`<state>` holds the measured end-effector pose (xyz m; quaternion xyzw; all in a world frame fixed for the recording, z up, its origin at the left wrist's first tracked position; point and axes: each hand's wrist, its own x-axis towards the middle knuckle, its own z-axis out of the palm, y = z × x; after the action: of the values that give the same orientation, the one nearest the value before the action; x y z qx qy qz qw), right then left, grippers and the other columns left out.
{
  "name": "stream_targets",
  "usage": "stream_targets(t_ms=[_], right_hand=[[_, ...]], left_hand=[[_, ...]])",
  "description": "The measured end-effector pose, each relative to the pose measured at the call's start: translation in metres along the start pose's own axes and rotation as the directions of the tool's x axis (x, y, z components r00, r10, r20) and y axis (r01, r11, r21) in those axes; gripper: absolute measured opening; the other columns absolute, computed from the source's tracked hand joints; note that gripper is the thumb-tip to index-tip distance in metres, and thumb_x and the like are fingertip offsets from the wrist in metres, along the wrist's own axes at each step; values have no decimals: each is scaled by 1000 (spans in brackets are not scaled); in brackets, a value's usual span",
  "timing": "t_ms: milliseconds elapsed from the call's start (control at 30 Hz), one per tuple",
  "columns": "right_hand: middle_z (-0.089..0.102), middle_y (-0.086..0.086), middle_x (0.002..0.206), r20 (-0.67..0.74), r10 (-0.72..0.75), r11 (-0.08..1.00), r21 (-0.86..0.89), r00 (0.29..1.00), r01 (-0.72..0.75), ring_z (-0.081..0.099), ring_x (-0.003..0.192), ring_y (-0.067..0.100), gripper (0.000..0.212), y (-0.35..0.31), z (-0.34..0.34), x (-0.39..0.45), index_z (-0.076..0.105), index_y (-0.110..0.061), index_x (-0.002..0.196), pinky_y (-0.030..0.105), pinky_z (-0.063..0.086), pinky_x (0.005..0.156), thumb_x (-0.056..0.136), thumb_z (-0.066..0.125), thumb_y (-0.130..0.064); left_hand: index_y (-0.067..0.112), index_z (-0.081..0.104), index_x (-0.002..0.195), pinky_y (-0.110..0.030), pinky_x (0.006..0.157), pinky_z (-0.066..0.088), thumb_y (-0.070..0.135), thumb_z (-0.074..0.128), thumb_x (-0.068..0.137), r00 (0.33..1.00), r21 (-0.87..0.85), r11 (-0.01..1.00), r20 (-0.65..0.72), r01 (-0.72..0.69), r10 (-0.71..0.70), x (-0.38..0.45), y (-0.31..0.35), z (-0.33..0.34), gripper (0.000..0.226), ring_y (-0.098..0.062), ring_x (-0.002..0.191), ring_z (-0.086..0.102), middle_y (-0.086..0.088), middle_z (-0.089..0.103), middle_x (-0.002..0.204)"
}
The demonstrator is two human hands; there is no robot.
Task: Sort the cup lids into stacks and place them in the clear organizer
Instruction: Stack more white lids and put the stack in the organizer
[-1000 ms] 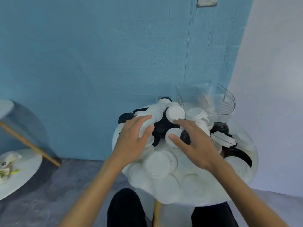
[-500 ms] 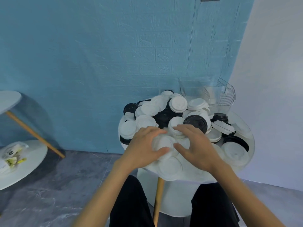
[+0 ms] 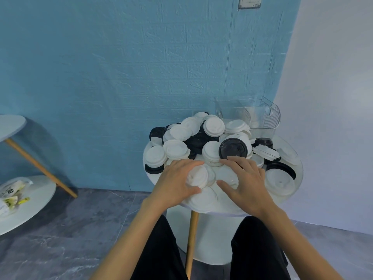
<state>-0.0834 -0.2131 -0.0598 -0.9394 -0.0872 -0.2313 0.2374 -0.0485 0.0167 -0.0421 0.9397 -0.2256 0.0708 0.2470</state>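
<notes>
Against the blue wall, your round table is heaped with unsorted black and white lids, and the clear organizer behind looks nearly empty. Your left hand curls around a white lid; your right hand rests spread, holding nothing.

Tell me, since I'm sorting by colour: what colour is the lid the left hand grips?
White: the left hand grips a white lid, clearest in the head view.
</notes>
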Motion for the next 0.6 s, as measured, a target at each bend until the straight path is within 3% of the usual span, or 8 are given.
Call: stream_targets(t_ms=[200, 433, 600], right_hand=[[46, -15, 144, -32, 11, 1000, 24, 999, -10, 37, 133, 16, 53, 5, -1, -2, 56, -37, 137, 31, 18, 102, 87, 72, -45], [48, -21, 135, -68, -14, 999, 35, 998, 17, 40, 124, 8, 65, 3, -8, -18, 56, -41, 135, 26, 21, 98, 80, 54, -75], [51, -20, 120, -67, -3, 1000, 18, 998, 5, 49, 112, 9, 68, 4, -7, -43, 60, -38, 128, 28, 27, 92, 74, 56, -79]], left_hand=[[48, 46, 144, -36, 110, 40, 40, 83, 78, 992, -67, 997, -126, -35, 26, -3, 4, -2, 76, -12, 132, 46, 18, 52, 145], [44, 51, 138, -35, 107, 44, 52, 78, 73, 910, -245, 961, -415, -127, 14, -8, 11, -5, 71, -6, 125, 53, 27, 57, 135], [40, 57, 132, -32, 98, 52, 47, 81, 70, 891, -326, 930, -455, -170, 3, -15, 5, -3, 67, -7, 121, 58, 21, 58, 131]])
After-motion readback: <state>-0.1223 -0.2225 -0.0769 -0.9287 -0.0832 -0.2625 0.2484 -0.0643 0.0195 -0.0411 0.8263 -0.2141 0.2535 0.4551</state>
